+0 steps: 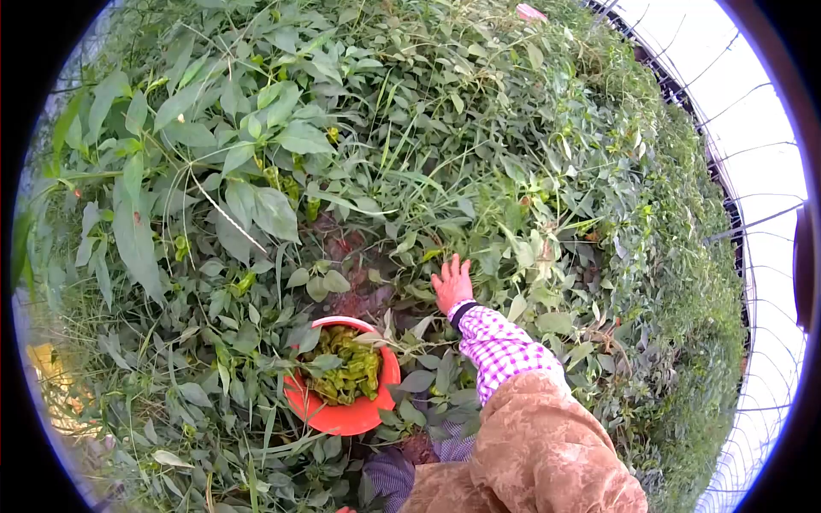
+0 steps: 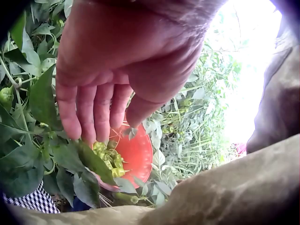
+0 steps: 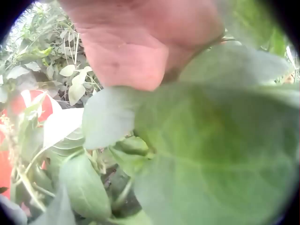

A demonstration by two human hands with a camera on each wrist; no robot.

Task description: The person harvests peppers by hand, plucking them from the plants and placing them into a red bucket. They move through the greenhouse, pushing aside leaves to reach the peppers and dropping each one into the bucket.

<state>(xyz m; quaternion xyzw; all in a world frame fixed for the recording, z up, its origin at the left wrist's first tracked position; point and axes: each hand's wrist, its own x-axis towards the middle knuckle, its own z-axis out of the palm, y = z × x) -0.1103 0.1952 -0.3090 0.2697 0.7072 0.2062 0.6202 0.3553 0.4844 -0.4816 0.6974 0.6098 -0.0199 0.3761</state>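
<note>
My right hand [image 1: 453, 286] reaches in among the plants in the head view, fingers spread over the leaves just below a small yellow-green pepper [image 1: 432, 255]. In the right wrist view the palm [image 3: 136, 47] shows, while big leaves [image 3: 206, 154] hide the fingers. My left hand [image 2: 117, 65] hangs with relaxed, nearly straight fingers in its wrist view and holds nothing visible. Past its fingertips is a red bucket [image 2: 140, 157] with green peppers [image 2: 110, 159]. The head view shows this bucket [image 1: 346, 419] amid foliage, with many yellow-green peppers [image 1: 355, 372] inside.
Dense pepper plants [image 1: 248, 171] and grass surround the bucket, with peppers [image 1: 244, 284] hanging at the left. Bare soil [image 1: 346, 248] shows above the bucket. A pale sheet wall [image 1: 770, 171] with wires runs along the right side. Something yellow [image 1: 53, 376] lies at the far left.
</note>
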